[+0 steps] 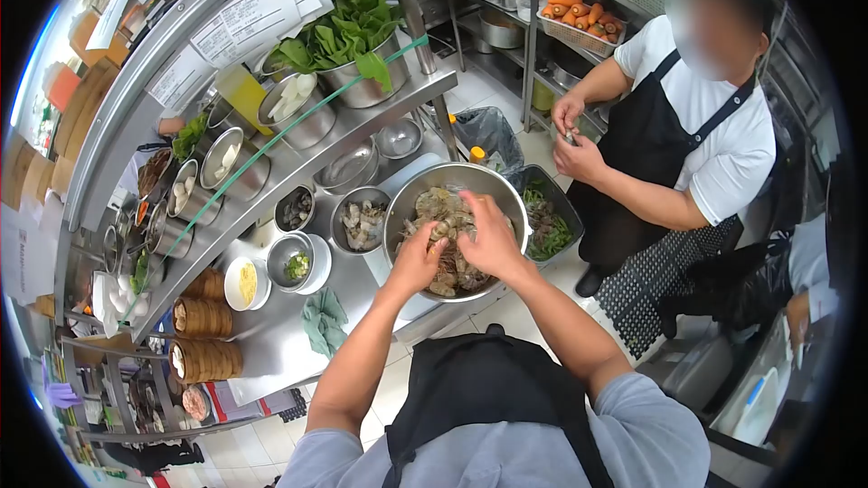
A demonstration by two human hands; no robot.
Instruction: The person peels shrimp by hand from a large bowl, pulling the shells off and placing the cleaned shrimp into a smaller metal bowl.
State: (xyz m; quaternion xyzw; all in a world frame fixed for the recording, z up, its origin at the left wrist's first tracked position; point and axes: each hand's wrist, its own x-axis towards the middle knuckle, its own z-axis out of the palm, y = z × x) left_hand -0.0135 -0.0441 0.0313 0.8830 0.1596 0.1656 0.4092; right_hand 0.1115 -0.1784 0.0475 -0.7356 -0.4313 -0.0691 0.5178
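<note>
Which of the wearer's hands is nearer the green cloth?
Left. The left hand, over the prawn bowl, is forward and right of the green cloth; the right hand, also there, is farther right.

The light is bright and quite even, with glare on the steel surface (285, 330). Distortion bends the shelf (407, 98), the corners are black, and a co-worker's face (710, 23) is blurred.

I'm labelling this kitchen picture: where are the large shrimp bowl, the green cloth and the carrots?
Large shrimp bowl (452, 174): head view, inner wall near the far rim.
Green cloth (323, 322): head view, middle of its crumpled fabric.
Carrots (595, 14): head view, one carrot in the pile.
</note>
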